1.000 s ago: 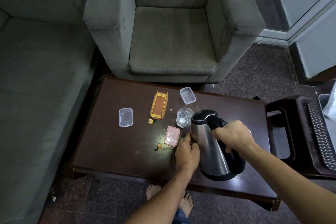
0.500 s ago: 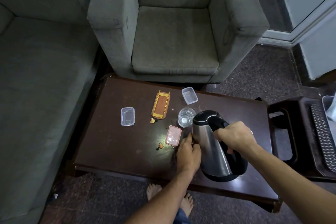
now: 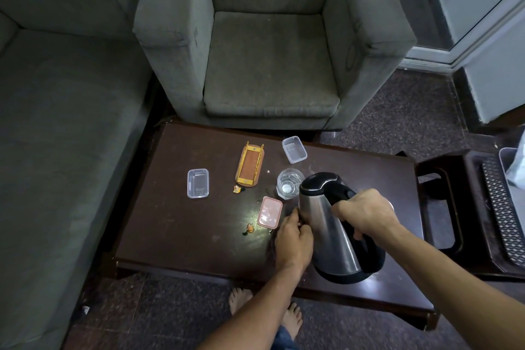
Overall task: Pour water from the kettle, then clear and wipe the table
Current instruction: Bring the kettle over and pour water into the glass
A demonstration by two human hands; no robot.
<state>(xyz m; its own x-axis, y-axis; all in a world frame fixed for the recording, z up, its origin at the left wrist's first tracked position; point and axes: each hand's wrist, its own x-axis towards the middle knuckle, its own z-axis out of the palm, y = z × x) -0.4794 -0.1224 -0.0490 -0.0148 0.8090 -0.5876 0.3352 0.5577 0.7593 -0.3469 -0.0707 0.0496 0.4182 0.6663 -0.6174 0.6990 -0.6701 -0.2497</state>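
Now, above the front of the dark wooden table, we hold the steel kettle tilted toward the drinking glass just beside its lid, our right hand gripping the black handle, our left hand cupping its side.

A grey-green armchair stands at the back, a matching sofa to its left. 1 dark wooden stand holds a mesh mat.
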